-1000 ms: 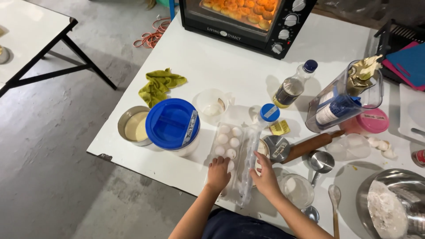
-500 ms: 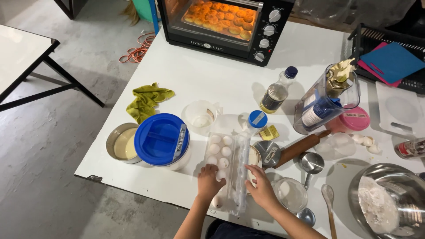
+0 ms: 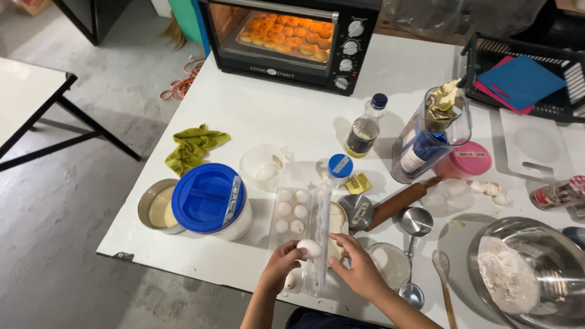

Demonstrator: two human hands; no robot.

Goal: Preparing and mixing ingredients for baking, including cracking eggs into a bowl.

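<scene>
Left hand (image 3: 281,263): fingers closed around a white egg (image 3: 309,248), lifted just above the carton (image 3: 298,234) at the table's near edge.
Right hand (image 3: 359,268): fingers spread, resting on the carton's raised clear lid (image 3: 323,234); grasps nothing.
Carton: several eggs remain in the far cells.
Step in hand: judged as taking one egg out of the carton.
Next move: calls for a light, steady grip and a clear path past the lid.
Bowl (image 3: 533,274): near right corner, holds flour.
Tub (image 3: 210,200): blue-lidded, left of carton.
Oven (image 3: 292,39): far edge, tray of baked pieces inside.
</scene>
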